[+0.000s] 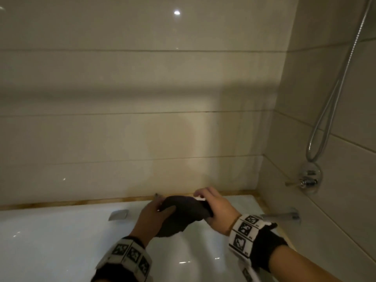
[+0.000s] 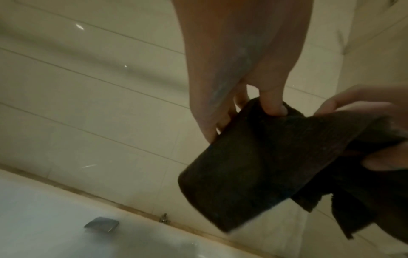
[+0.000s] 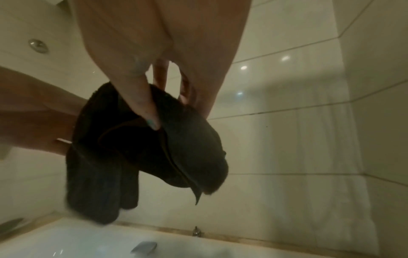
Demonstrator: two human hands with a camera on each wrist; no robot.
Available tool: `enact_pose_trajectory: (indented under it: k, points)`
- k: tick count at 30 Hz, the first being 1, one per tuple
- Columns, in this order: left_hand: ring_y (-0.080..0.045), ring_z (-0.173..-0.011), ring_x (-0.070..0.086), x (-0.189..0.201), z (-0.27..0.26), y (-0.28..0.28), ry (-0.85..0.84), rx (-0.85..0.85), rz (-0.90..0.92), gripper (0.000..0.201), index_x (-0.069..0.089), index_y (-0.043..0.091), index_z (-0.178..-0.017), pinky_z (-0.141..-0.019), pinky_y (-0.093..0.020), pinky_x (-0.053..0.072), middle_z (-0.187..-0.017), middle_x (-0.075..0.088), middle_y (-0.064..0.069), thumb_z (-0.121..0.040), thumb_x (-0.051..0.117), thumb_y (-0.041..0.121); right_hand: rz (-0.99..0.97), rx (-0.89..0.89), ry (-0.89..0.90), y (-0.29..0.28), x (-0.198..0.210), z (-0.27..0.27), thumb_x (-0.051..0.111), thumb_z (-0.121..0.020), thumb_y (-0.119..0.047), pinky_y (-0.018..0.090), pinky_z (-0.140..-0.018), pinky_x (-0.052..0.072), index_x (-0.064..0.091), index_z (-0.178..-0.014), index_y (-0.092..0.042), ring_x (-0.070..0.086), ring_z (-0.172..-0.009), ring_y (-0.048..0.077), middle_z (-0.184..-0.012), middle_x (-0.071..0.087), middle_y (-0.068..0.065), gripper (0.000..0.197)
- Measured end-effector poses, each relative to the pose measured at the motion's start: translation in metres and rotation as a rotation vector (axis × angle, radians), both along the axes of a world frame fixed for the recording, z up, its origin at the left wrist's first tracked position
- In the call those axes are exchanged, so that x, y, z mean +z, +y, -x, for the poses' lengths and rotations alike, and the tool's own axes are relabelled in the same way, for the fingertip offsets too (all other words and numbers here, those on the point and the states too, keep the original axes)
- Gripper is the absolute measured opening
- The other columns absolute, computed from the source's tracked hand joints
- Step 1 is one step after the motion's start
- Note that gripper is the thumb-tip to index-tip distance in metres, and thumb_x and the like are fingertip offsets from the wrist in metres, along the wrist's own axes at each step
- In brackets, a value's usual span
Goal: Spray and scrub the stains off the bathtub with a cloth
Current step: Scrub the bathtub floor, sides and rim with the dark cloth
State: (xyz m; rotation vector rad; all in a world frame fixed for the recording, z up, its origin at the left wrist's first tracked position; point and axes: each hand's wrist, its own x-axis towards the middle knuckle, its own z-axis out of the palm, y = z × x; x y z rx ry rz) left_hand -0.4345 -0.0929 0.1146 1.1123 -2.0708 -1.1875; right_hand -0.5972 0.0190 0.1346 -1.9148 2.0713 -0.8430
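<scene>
Cloth [image 1: 184, 212]: dark, soft, limp, light, probably damp; held above tub [image 1: 61, 241]. Left hand [image 1: 154, 218] pinches its 9 o'clock edge, right hand [image 1: 215, 208] its 3 o'clock. Best bunched in one palm.

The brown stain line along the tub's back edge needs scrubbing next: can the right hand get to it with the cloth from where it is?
Probably yes. The right hand holds the cloth just in front of the stain line, with nothing between.
</scene>
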Motion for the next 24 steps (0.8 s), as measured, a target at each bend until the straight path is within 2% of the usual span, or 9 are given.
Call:
enact_pose_trajectory:
  k: [3, 6, 10, 13, 15, 17, 20, 22, 24]
  points:
    - [-0.024, -0.085, 0.057, 0.012, -0.004, 0.000, 0.048, -0.031, 0.041, 0.018, 0.052, 0.024, -0.075, -0.074, -0.028, 0.040, -0.081, 0.058, -0.003, -0.084, 0.068, 0.025, 0.093, -0.037, -0.014, 0.000, 0.008, 0.008, 0.059, -0.075, 0.003, 0.011, -0.083, 0.039, 0.061, -0.104, -0.012, 0.054, -0.098, 0.016, -0.108, 0.048, 0.000, 0.033]
    - [-0.021, -0.079, 0.054, 0.021, -0.007, 0.006, 0.117, -0.057, 0.017, 0.021, 0.052, 0.024, -0.069, -0.073, -0.031, 0.040, -0.074, 0.055, 0.000, -0.079, 0.068, 0.032, 0.112, -0.074, -0.088, 0.001, 0.016, 0.012, 0.056, -0.083, 0.003, -0.001, -0.081, 0.033, 0.068, -0.096, -0.015, 0.054, -0.095, 0.008, -0.102, 0.054, -0.004, 0.025]
    - [-0.021, -0.088, 0.059, 0.022, -0.010, 0.016, 0.136, -0.055, -0.036, 0.010, 0.059, 0.015, -0.086, -0.081, -0.032, 0.046, -0.088, 0.062, -0.005, -0.089, 0.060, 0.024, 0.085, -0.087, -0.184, 0.000, 0.034, 0.010, 0.050, -0.088, -0.001, 0.005, -0.076, 0.040, 0.058, -0.084, -0.036, 0.059, -0.091, 0.010, -0.092, 0.065, -0.004, 0.036]
    - [-0.020, -0.096, 0.064, 0.024, -0.017, 0.022, 0.167, -0.089, -0.111, 0.023, 0.064, 0.017, -0.094, -0.090, -0.036, 0.050, -0.097, 0.068, -0.006, -0.083, 0.065, 0.036, 0.101, -0.105, -0.194, 0.002, 0.050, 0.000, 0.048, -0.090, -0.001, 0.015, -0.073, 0.042, 0.056, -0.083, -0.029, 0.059, -0.087, 0.014, -0.086, 0.064, -0.001, 0.029]
    - [-0.007, -0.086, 0.067, 0.029, -0.022, 0.025, 0.143, -0.167, -0.175, 0.010, 0.065, 0.024, -0.091, -0.078, -0.022, 0.053, -0.091, 0.071, 0.003, -0.082, 0.069, 0.027, 0.111, -0.116, -0.144, 0.006, 0.064, -0.005, 0.049, -0.089, -0.001, 0.009, -0.068, 0.039, 0.060, -0.088, -0.018, 0.058, -0.084, 0.013, -0.085, 0.063, -0.001, 0.020]
    - [0.007, -0.069, 0.063, 0.033, -0.027, 0.025, 0.069, -0.259, -0.159, 0.012, 0.065, 0.025, -0.082, -0.064, -0.010, 0.046, -0.076, 0.069, 0.013, -0.078, 0.074, 0.019, 0.116, -0.089, -0.049, 0.010, 0.077, -0.004, 0.051, -0.086, 0.001, 0.008, -0.067, 0.037, 0.063, -0.091, -0.012, 0.058, -0.084, 0.013, -0.085, 0.063, -0.001, 0.019]
    - [0.012, -0.051, 0.054, 0.044, -0.035, 0.020, -0.048, -0.305, -0.106, 0.019, 0.061, 0.024, -0.066, -0.054, -0.006, 0.040, -0.051, 0.061, 0.020, -0.073, 0.079, 0.022, 0.090, -0.027, 0.133, 0.020, 0.092, 0.000, 0.051, -0.080, 0.004, 0.011, -0.073, 0.035, 0.065, -0.093, -0.009, 0.058, -0.088, 0.015, -0.092, 0.063, 0.002, 0.023]
    - [0.010, -0.056, 0.057, 0.051, -0.041, 0.013, -0.078, -0.275, -0.095, 0.020, 0.063, 0.025, -0.070, -0.057, -0.007, 0.042, -0.055, 0.063, 0.019, -0.068, 0.082, 0.022, 0.100, 0.009, 0.241, 0.027, 0.096, 0.002, 0.054, -0.079, 0.004, 0.006, -0.072, 0.032, 0.065, -0.091, -0.007, 0.056, -0.087, 0.016, -0.093, 0.060, 0.004, 0.020]
    - [0.002, -0.074, 0.062, 0.060, -0.047, 0.006, -0.137, -0.269, -0.048, 0.025, 0.064, 0.029, -0.075, -0.068, -0.011, 0.046, -0.072, 0.067, 0.016, -0.062, 0.086, 0.025, 0.093, 0.056, 0.295, 0.031, 0.093, 0.003, 0.054, -0.074, 0.004, 0.009, -0.070, 0.035, 0.063, -0.084, -0.005, 0.055, -0.080, 0.021, -0.087, 0.055, 0.004, 0.016]
